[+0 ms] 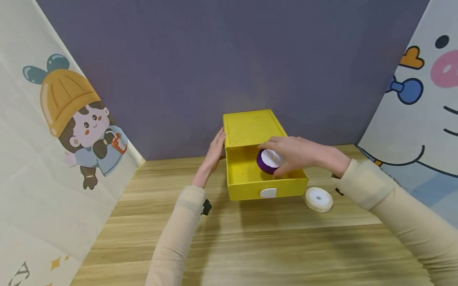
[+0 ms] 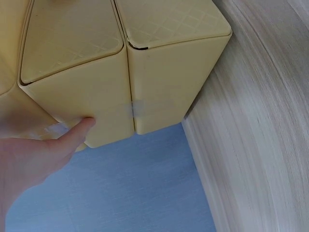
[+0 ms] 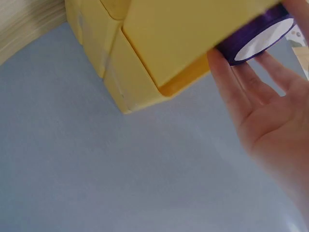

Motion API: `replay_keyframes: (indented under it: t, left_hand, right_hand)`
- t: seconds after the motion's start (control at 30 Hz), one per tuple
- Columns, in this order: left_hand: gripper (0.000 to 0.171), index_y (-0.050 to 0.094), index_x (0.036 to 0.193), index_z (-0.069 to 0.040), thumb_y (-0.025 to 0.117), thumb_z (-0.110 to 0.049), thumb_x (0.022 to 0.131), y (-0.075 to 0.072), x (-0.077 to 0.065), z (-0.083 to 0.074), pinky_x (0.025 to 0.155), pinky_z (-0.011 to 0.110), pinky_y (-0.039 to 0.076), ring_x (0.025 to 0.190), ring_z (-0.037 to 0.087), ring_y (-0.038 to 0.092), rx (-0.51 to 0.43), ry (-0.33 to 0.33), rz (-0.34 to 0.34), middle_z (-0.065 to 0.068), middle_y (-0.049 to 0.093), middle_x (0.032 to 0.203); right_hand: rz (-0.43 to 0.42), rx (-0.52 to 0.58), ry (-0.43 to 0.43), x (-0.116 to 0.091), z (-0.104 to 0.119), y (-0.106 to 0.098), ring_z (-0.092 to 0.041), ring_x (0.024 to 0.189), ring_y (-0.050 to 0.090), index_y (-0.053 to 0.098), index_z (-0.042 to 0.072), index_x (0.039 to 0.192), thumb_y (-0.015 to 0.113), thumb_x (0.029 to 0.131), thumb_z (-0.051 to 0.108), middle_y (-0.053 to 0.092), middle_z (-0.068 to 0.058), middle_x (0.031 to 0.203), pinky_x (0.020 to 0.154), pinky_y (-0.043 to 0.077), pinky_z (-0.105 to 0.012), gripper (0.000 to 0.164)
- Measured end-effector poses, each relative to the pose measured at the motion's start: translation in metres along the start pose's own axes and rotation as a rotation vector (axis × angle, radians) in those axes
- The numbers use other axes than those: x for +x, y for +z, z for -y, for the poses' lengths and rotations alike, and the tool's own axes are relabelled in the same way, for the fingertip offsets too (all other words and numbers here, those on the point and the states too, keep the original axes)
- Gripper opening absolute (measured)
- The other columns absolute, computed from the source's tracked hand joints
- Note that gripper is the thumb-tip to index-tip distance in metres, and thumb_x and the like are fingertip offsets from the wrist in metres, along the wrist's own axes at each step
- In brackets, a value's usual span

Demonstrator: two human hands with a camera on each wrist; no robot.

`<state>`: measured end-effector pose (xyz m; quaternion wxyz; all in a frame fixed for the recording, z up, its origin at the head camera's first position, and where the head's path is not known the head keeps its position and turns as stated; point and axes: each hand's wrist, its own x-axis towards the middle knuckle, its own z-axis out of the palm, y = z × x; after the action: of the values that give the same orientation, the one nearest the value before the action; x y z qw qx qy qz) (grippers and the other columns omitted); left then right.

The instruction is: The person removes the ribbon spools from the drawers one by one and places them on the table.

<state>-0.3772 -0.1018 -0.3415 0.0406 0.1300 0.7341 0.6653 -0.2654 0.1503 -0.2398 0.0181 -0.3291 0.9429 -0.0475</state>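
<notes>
Grey-blue wall (image 1: 200,71) rises behind a wood-grain table (image 1: 136,222), with a pale panel bearing a cartoon child (image 1: 84,123) at the left and another bearing a big cartoon face (image 1: 441,115) at the right. On the table, near the wall, stands a yellow box (image 1: 252,127) whose drawer (image 1: 247,191) is pulled out toward the person, a white knob (image 1: 268,193) on its front. The left hand (image 1: 213,151) lies against the box's left side, its fingers extended and close together, and the left wrist view shows one fingertip touching the yellow surface. The right hand (image 1: 297,153) pinches a purple roll (image 1: 268,161) with a white face, its fingers slightly spread along the edge. That roll is at the drawer's opening, tilted; whether it touches the drawer floor I cannot tell. A cream roll (image 1: 319,203) lies flat on the table just beside the drawer's right front corner. Both arms wear cream sleeves (image 1: 175,234).
</notes>
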Motion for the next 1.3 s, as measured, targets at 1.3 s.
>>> replay_keyframes:
  t: [1.3]
  left_hand:
    - [0.061, 0.011, 0.161, -0.027, 0.026, -0.052, 0.107, 0.003, -0.001, -0.001, 0.124, 0.052, 0.026, 0.156, 0.021, 0.013, 0.046, 0.021, -0.025, -0.004, 0.01, 0.169]
  right_hand:
    - [-0.118, 0.024, 0.149, -0.081, -0.043, -0.015, -0.032, 0.111, 0.062, 0.051, 0.009, 0.144, 0.086, 0.073, 0.044, 0.059, -0.016, 0.136, 0.087, 0.059, -0.051, 0.086]
